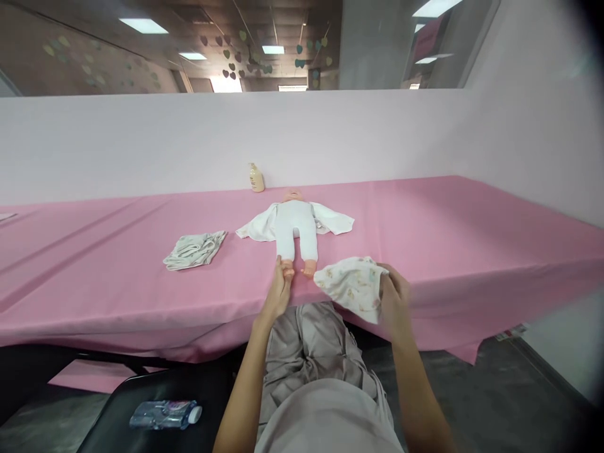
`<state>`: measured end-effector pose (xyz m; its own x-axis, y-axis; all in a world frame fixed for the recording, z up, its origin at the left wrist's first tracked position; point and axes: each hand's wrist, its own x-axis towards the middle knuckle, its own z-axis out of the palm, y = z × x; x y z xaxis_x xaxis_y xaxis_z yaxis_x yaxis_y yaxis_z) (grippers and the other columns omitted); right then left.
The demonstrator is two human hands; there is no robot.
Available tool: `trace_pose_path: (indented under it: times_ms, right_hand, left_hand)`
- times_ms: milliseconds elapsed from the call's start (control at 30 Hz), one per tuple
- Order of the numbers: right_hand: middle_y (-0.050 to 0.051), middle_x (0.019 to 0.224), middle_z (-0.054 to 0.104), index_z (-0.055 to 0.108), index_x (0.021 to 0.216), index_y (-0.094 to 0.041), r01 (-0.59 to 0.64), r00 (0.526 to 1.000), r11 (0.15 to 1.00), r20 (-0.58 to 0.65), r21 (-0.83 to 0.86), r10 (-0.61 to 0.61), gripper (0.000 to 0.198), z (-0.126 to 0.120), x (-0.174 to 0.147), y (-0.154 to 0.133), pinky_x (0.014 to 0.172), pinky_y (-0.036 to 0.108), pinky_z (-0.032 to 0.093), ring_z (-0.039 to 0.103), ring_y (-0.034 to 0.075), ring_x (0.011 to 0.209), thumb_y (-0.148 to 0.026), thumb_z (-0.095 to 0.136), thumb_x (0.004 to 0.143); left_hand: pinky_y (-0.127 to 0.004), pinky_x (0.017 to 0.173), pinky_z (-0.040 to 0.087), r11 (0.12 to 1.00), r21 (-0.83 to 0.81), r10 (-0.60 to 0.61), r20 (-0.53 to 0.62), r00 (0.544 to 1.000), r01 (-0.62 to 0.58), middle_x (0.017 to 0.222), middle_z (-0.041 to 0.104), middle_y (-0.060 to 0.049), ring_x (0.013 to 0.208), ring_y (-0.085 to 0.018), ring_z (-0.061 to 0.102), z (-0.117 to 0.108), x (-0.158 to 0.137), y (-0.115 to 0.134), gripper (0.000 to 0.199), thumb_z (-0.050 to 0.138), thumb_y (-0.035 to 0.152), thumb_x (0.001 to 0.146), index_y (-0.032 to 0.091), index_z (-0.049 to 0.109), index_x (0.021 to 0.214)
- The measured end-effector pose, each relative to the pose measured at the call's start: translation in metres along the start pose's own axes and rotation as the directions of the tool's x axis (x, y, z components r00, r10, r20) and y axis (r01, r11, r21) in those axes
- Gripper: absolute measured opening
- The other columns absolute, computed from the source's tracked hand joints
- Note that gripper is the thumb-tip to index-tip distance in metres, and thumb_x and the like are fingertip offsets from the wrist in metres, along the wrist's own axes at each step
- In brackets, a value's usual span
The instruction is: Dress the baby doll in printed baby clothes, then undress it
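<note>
A baby doll lies on its back on the pink-covered table, feet towards me. It wears white leggings, and a white long-sleeved top is spread out under it to both sides. My left hand is closed around the doll's foot on the left, and the other foot lies bare beside it. In my right hand I grip the edge of a white printed cloth item, raised at the table's front edge. Its exact kind cannot be made out.
A folded pale striped cloth lies left of the doll. Behind the doll stands a cream pump bottle near the white wall. A clear plastic bottle lies on a black chair at my left.
</note>
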<state>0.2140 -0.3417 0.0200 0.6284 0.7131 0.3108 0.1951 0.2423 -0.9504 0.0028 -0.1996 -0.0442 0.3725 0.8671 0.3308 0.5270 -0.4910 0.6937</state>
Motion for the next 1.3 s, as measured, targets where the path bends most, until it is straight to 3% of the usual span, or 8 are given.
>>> trace_pose_path:
  times_ms: [200, 333, 500, 733, 1000, 1133, 1233, 1300]
  right_hand:
    - [-0.005, 0.051, 0.039, 0.066, 0.087, -0.018, 0.028, 0.984, 1.0, 0.176, 0.004, -0.028, 0.023, 0.003, -0.033, -0.016, 0.045, 0.022, 0.031, 0.036, 0.011, 0.047, -0.033, 0.049, 0.082]
    - [-0.004, 0.052, 0.042, 0.067, 0.087, -0.02, 0.062, 0.977, 0.998, 0.202, 0.016, -0.064, 0.021, -0.001, -0.048, -0.016, 0.047, 0.022, 0.035, 0.039, 0.011, 0.048, -0.029, 0.049, 0.082]
    - [-0.004, 0.055, 0.047, 0.066, 0.09, -0.018, 0.084, 0.944, 0.996, 0.324, -0.026, -0.071, 0.02, -0.006, -0.071, -0.006, 0.045, 0.023, 0.033, 0.038, 0.01, 0.046, -0.027, 0.048, 0.084]
    - [-0.005, 0.052, 0.045, 0.062, 0.09, -0.016, 0.138, 0.868, 0.99, 0.484, -0.024, -0.11, 0.019, -0.001, -0.086, -0.004, 0.045, 0.021, 0.031, 0.037, 0.009, 0.045, -0.019, 0.045, 0.083]
    - [-0.003, 0.058, 0.052, 0.063, 0.093, -0.015, 0.216, 0.858, 0.965, 0.5, -0.147, -0.116, 0.021, 0.002, -0.08, -0.003, 0.051, 0.023, 0.036, 0.044, 0.01, 0.05, -0.021, 0.048, 0.08]
    - [0.003, 0.076, 0.064, 0.063, 0.098, -0.015, 0.175, 0.862, 0.958, 0.506, -0.227, -0.038, 0.024, 0.006, -0.078, 0.004, 0.066, 0.027, 0.046, 0.057, 0.016, 0.067, -0.026, 0.051, 0.081]
    - [0.007, 0.104, 0.066, 0.061, 0.11, -0.018, 0.08, 0.834, 0.973, 0.55, -0.216, 0.053, 0.031, 0.01, -0.077, 0.009, 0.083, 0.032, 0.047, 0.061, 0.022, 0.092, -0.027, 0.056, 0.081]
    - [0.007, 0.117, 0.062, 0.056, 0.12, -0.021, 0.003, 0.797, 0.986, 0.596, -0.167, 0.098, 0.039, 0.011, -0.076, 0.011, 0.091, 0.035, 0.046, 0.059, 0.023, 0.104, -0.029, 0.058, 0.082]
  left_hand:
    - [-0.037, 0.114, 0.027, 1.0, -0.001, 0.016, -0.046, 0.999, -0.016, 0.144, 0.038, -0.014, 0.139, -0.019, 0.029, 0.002, -0.004, 0.004, 0.041, 0.022, 0.041, 0.098, 0.016, 0.039, 0.125]
    - [-0.039, 0.105, 0.038, 0.977, 0.212, 0.02, -0.086, 0.996, -0.001, 0.149, 0.027, -0.014, 0.136, -0.026, 0.033, 0.007, -0.006, 0.013, 0.04, 0.04, 0.045, 0.093, 0.018, 0.043, 0.122]
    - [-0.041, 0.103, 0.033, 0.884, 0.467, 0.082, -0.163, 0.983, 0.004, 0.139, 0.043, -0.014, 0.126, -0.029, 0.041, 0.013, -0.007, 0.025, 0.036, 0.042, 0.042, 0.092, 0.019, 0.053, 0.117]
    - [-0.045, 0.087, 0.032, 0.773, 0.629, 0.17, -0.077, 0.983, -0.085, 0.088, 0.063, -0.013, 0.095, -0.03, 0.05, 0.032, 0.021, 0.047, 0.03, 0.055, 0.042, 0.085, 0.014, 0.062, 0.091]
    - [-0.042, 0.08, 0.033, 0.737, 0.662, 0.245, -0.074, 0.967, -0.136, 0.088, 0.06, -0.011, 0.09, -0.028, 0.051, 0.047, 0.026, 0.052, 0.015, 0.06, 0.028, 0.082, 0.015, 0.06, 0.091]
    - [-0.043, 0.088, 0.034, 0.85, 0.497, 0.276, -0.138, 0.951, -0.175, 0.097, 0.061, -0.011, 0.097, -0.028, 0.052, 0.032, -0.001, 0.061, 0.023, 0.053, 0.023, 0.088, 0.017, 0.06, 0.109]
    - [-0.034, 0.084, 0.042, 0.973, -0.009, 0.227, -0.11, 0.968, -0.229, 0.095, 0.063, -0.007, 0.093, -0.021, 0.056, 0.019, -0.042, 0.072, 0.02, 0.043, 0.023, 0.094, 0.019, 0.061, 0.102]
    - [-0.029, 0.081, 0.046, 0.932, -0.344, 0.139, 0.047, 0.989, -0.115, 0.1, 0.064, -0.005, 0.091, -0.017, 0.059, 0.013, -0.071, 0.077, 0.02, 0.044, 0.028, 0.095, 0.02, 0.06, 0.105]
